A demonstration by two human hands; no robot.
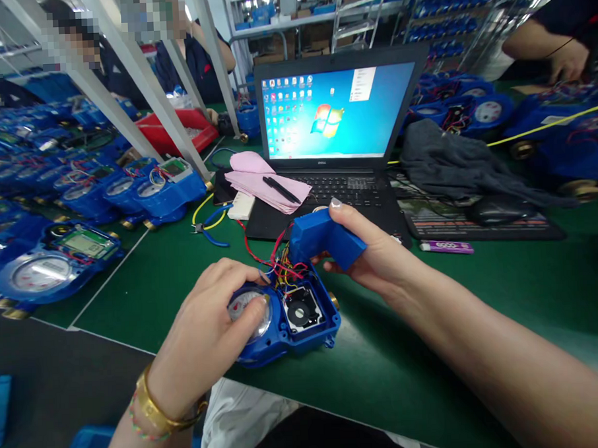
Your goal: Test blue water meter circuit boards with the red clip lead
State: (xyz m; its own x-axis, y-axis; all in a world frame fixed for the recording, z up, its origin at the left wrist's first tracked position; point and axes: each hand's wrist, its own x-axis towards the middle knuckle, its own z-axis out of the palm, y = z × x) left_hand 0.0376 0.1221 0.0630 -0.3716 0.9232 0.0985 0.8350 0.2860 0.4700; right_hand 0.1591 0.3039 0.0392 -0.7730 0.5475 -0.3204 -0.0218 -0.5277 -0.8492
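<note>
A blue water meter (303, 323) lies open on the green table (432, 324) just in front of me, its round dial on the left and a black part in the open housing on the right. My left hand (209, 333) rests curled over the dial, gripping the meter body. My right hand (370, 254) holds the blue cover piece (324, 239) lifted above the housing. Red, black and yellow wires (281, 268) run from that cover into the meter.
An open laptop (338, 116) stands behind, with pink paper and a pen (280, 188) on it. Blue-handled cutters (212, 228), a grey cloth (455, 161), a mouse (499, 208) and a purple lighter (446, 246) lie around. Rows of blue meters (79, 187) fill the left. Other people work behind.
</note>
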